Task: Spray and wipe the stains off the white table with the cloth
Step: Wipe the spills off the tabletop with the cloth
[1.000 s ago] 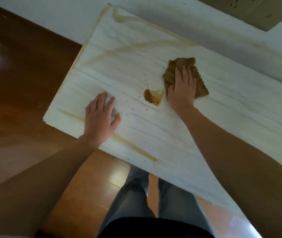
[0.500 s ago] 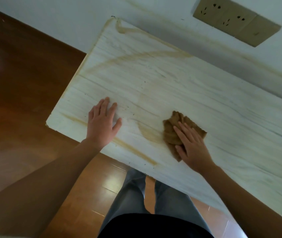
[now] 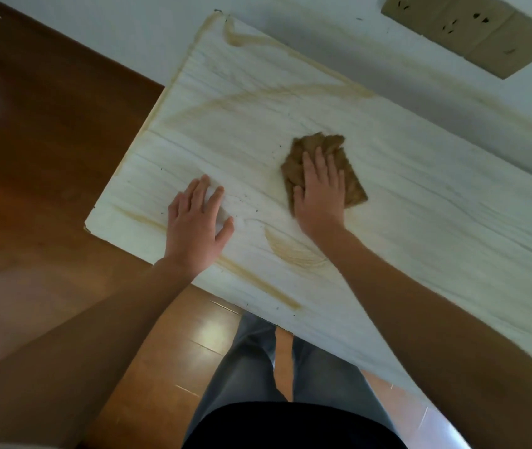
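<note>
A home room — polished wooden floor [image 3: 47, 131], wall sockets [image 3: 472, 27], white table [image 3: 420, 222].

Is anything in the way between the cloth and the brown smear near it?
No, nothing visible is. The right hand presses the cloth flat on the table, and the smear lies just nearer the person. The left hand rests off to the side.

Light is dim and soft, with a greyish cast. The glossy floor [image 3: 47, 140] throws a white glare spot at 9 o'clock and paler sheens at 6 and 5 o'clock. A soft grey shadow lies on the wall [image 3: 128, 27] behind the white table [image 3: 420, 205] toward 2 o'clock. Wide-angle distortion stretches the edges; fine detail looks smeared.
</note>
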Action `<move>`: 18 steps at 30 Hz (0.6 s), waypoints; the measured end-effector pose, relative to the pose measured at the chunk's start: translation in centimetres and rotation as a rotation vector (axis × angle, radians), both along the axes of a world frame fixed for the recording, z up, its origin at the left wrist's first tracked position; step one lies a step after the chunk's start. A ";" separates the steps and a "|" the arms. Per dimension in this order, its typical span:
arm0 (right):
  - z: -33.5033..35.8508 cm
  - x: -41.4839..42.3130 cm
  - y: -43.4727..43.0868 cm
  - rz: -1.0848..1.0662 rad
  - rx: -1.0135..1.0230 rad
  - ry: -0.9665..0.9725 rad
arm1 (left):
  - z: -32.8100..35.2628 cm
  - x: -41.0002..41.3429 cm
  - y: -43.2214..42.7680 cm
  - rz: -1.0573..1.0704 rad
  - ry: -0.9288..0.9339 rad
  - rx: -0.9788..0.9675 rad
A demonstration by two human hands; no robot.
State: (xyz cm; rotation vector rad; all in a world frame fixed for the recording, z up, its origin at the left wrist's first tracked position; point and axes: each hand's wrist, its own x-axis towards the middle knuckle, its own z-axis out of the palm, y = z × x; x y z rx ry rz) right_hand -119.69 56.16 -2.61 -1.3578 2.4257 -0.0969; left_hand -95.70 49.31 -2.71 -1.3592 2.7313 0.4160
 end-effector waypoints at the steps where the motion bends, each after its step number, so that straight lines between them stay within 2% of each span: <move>1: 0.1 1.5 1.0 0.058 0.005 -0.017 | 0.1 0.0 0.0 -0.002 0.004 -0.002; 4: 0.4 4.6 6.0 0.221 0.000 -0.058 | 0.3 0.0 0.1 -0.008 -0.005 -0.003; 7: 0.4 4.0 12.6 0.306 0.015 -0.075 | 0.4 -0.1 0.1 -0.002 -0.020 0.007; 12: 1.3 -3.2 17.9 0.176 0.087 -0.048 | 0.5 0.0 -0.2 -0.018 -0.026 0.010; 15: 1.5 -8.1 15.4 0.074 0.050 -0.044 | 0.5 0.0 -0.3 -0.006 -0.012 0.017; 18: 0.7 -10.5 9.5 -0.133 -0.017 -0.009 | 0.4 -0.2 -0.1 0.006 0.000 0.023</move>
